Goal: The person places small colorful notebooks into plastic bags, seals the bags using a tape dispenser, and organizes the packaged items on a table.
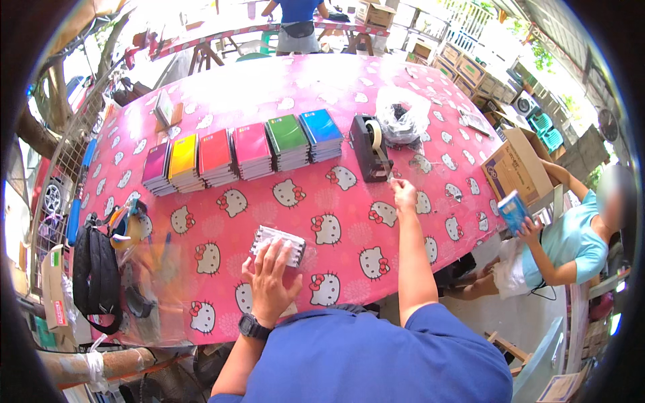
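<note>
Left grip [271,277] open on a white bundle [294,244], my right grip [404,195] pinched closed near the tape dispenser [365,156].
Notebook stacks [253,144] stand farther left.

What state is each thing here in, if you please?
Bundle: partly covered
Left hand: resting on bundle
Dispenser: upright, loaded with tape
Right hand: pinched, near dispenser
Notebooks: stacked in six piles
Plastic bag: crumpled, holding something
Backpack: open or closed, cannot tell
Watch: worn, left wrist
</note>
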A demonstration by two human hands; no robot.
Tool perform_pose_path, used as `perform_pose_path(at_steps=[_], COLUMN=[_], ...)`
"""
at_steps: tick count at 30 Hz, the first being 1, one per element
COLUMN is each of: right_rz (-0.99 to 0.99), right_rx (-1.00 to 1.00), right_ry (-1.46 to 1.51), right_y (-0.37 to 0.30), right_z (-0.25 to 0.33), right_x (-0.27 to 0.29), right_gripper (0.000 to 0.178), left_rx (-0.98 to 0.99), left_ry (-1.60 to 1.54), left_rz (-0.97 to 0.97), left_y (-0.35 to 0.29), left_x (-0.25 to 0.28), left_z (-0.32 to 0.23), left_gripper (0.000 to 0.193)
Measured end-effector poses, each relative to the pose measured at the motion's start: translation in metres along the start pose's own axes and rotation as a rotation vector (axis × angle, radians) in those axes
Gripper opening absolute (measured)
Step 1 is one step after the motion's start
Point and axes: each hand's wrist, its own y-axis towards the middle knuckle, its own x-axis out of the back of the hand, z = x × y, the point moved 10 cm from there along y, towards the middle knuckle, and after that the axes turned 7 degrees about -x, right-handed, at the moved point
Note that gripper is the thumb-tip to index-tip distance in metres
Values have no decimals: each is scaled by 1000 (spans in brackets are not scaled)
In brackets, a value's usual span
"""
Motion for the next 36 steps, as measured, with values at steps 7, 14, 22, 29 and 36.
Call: perform_pose_path(at_steps=[7,14,22,29,36], right_rz=[1136,1611,1844,1075,977], right_rx=[-286,640,-127,-7,-154], right_ry=[177,-593,-549,-464,-390], right_y=[-122,-284,-251,-201,-206], right_z=[79,195,40,30,9], right_x=[-176,-239,-258,-171,-93], right_gripper=[14,35,71,34,23], left_rx=[27,179,133,162,-255], left_ry=[13,-23,-43,99,295], left_rz=[11,66,92,106,189], left_y=[-3,-4,-5,7,64], left_x=[0,10,-5,18,4], left_z=[8,19,18,20,-6], left_gripper=[71,74,89,92,93])
